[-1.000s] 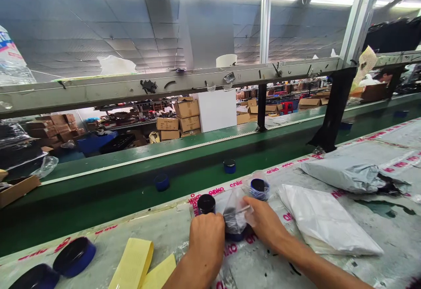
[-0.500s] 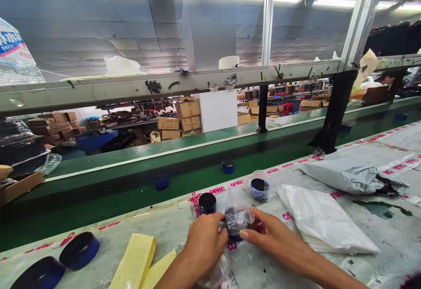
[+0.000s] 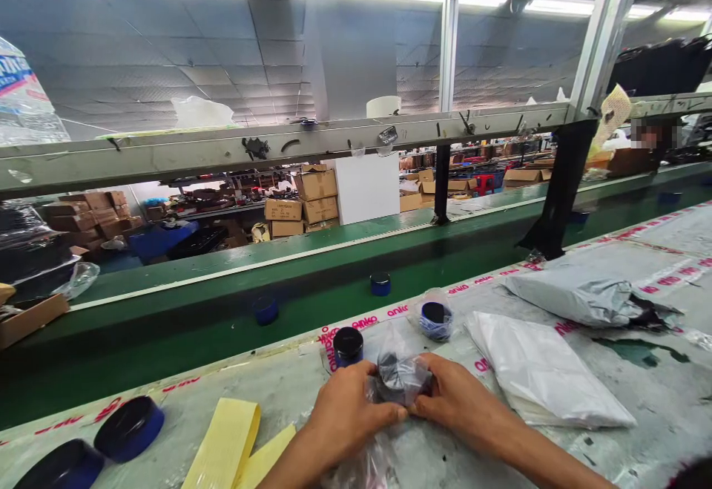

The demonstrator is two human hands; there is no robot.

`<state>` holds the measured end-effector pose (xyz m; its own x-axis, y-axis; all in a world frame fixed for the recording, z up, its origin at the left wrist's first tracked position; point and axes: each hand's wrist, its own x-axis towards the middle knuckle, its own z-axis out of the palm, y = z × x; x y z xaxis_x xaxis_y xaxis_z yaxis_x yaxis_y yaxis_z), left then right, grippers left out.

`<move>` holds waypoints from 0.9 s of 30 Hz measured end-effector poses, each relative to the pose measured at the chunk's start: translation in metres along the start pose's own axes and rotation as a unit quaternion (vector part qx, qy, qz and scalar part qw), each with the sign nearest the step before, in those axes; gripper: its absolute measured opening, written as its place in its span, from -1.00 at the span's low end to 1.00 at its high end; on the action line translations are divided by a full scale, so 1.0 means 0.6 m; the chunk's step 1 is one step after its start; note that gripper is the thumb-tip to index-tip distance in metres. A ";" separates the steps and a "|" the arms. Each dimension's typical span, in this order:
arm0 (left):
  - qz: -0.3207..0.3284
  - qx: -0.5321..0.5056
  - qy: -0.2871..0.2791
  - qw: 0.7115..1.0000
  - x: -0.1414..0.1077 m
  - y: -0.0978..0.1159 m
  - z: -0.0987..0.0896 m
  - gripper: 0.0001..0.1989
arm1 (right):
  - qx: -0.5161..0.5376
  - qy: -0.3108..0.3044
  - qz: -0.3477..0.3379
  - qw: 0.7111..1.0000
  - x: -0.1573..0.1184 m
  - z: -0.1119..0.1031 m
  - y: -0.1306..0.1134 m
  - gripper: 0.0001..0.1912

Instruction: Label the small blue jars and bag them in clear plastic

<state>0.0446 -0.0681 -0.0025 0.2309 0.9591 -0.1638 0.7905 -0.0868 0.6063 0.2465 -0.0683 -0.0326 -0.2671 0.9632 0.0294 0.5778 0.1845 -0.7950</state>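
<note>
Head view: black-and-blue, round, squat container in thin clear plastic film (image 3: 391, 374) sits between both hands near the far edge of the grey, film-covered table (image 3: 267, 392), that edge being the side along the green conveyor belt (image 3: 167, 352). Left hand (image 3: 348, 404) has thumb and fingers clamped on its left and near sides; right hand (image 3: 456, 396) has it pinched from the right, thumb tips close together at the near side. Undersides of both grips hidden; can't tell if it's lifted. Bare black-topped blue round container (image 3: 348, 348) stands just beyond the left hand; blue round container in clear film (image 3: 437, 320) stands beyond the right, nearer the far edge. Handling, my read: light, stiff body, probably hard plastic; film is soft, slippery, tears easily. Glossy top likely scuffs. Best hold: opposed thumb and fingers low on the side wall, through the film. Loose film alone would let the body slide.
</note>
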 end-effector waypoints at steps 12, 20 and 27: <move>0.003 0.026 0.037 0.999 0.010 -0.003 0.011 -0.41 | 0.012 -0.034 -0.047 0.998 0.008 -0.020 0.009 -0.51; 0.011 0.158 0.020 0.987 0.019 0.004 0.022 -0.56 | -0.130 0.024 -0.067 0.989 0.006 0.004 0.007 -0.64; 0.041 0.025 -0.017 0.999 0.022 -0.005 0.009 -0.62 | -0.139 0.037 -0.039 0.989 0.001 -0.004 0.009 -0.54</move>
<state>0.0482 -0.0567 -0.0109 0.3147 0.9386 -0.1414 0.7956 -0.1796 0.5786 0.2512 -0.0664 -0.0355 -0.2675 0.9539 0.1358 0.7507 0.2947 -0.5912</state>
